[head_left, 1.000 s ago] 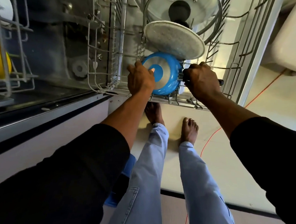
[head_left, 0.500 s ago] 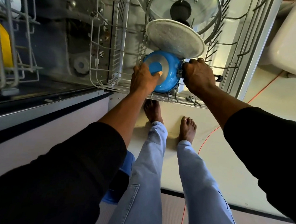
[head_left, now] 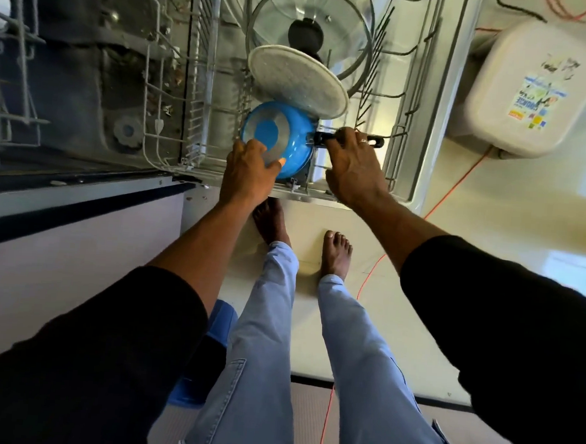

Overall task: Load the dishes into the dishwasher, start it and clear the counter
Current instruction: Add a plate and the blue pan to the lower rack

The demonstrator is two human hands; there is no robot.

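Note:
A blue pan (head_left: 290, 136) stands on its edge at the front of the pulled-out lower dishwasher rack (head_left: 408, 108), its bottom facing me. My left hand (head_left: 246, 171) presses against the pan's underside and near rim. My right hand (head_left: 353, 167) grips the pan's black handle (head_left: 375, 140), which points right. Behind the pan a speckled grey plate (head_left: 297, 79) leans in the tines. A glass lid (head_left: 310, 20) with a black knob stands behind the plate.
The open dishwasher tub (head_left: 98, 72) lies to the left, with the upper rack (head_left: 9, 67) holding a yellow item at the far left. A white plastic container (head_left: 533, 89) sits on the floor at right, near an orange cable (head_left: 458, 187). My bare feet stand below the rack.
The pan has shifted slightly in the rack and its handle shows more. My right hand slid lower on the handle and my left hand moved down to the pan's near rim.

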